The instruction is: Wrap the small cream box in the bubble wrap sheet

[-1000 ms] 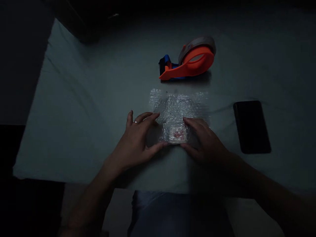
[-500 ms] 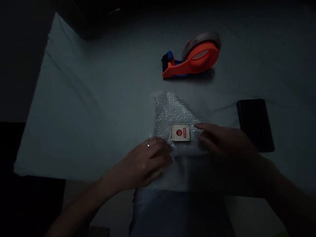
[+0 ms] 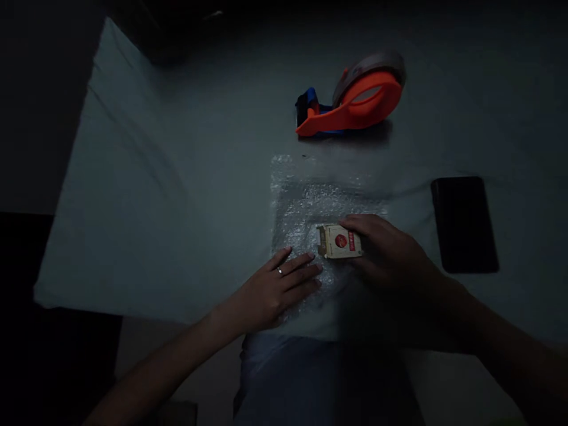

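A sheet of bubble wrap point(image 3: 310, 201) lies spread flat on the pale cloth-covered table point(image 3: 177, 177). A small cream box with a red round mark point(image 3: 339, 241) sits on its near part. My right hand point(image 3: 386, 254) grips that box from the right, fingers curled around it. My left hand point(image 3: 275, 290), with a ring on one finger, lies flat with fingers stretched out on the wrap's near left corner, just left of the box.
An orange and blue tape dispenser point(image 3: 355, 100) with a tape roll stands beyond the wrap. A dark phone point(image 3: 464, 223) lies face up to the right. The table's near edge point(image 3: 155, 313) runs just under my left wrist. The scene is dim.
The bubble wrap went from folded over the box to spread flat, baring the box. My left hand went from gripping the wrap to lying flat on it. My right hand closed on the box.
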### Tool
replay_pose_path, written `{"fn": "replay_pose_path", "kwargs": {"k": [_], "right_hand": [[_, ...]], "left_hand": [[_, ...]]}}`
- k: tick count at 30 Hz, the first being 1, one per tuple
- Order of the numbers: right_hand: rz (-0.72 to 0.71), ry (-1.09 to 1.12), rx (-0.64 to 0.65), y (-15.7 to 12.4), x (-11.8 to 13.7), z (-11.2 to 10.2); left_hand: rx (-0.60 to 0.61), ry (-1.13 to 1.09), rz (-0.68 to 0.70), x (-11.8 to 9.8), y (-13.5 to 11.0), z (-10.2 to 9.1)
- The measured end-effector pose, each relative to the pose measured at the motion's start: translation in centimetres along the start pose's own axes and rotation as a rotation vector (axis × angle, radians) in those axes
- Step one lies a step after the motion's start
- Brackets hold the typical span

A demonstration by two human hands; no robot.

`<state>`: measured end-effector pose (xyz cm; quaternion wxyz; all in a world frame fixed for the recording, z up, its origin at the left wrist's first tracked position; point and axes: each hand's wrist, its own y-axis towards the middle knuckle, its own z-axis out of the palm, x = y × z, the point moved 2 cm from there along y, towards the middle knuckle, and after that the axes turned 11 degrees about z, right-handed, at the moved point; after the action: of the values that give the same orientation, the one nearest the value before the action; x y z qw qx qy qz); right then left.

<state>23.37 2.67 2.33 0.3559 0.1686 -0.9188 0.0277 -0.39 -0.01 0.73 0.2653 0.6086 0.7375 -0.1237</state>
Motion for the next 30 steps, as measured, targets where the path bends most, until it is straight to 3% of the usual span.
{"fn": "replay_pose_path", "kwargs": {"k": [8,12,14,17,21,25,30], "right_hand": [[0.023,-0.007,0.044,-0.2,-0.3,0.9],[0.073,-0.024,0.029,-0.3,-0.4,0.4],[0.166,0.009,0.044,-0.6,-0.6,-0.5],[0.268,0.081,0.164,-1.4,-1.2,-1.7],[0.238,0.14,0.288,-2.2,-1.8,-2.6],[0.221,0.267,0.331,-2.3,-1.6,-2.8],[0.379,0.295,0.37,-3.0,-1.0,-2.2]], "left_hand": [[-0.026,0.037,0.001,0.0,0.5,-0.2],[-0.068,0.02,-0.003,0.0,0.5,-0.3],[-0.16,-0.037,-0.018,0.0,0.4,-0.5],[-0.378,-0.187,-0.051,0.2,0.5,-1.1],[-0.554,-0.339,-0.132,0.6,0.9,-2.0],[-0.528,-0.337,-0.109,0.7,1.3,-2.4],[-0.456,-0.274,-0.17,0.5,1.4,-1.9]]}}
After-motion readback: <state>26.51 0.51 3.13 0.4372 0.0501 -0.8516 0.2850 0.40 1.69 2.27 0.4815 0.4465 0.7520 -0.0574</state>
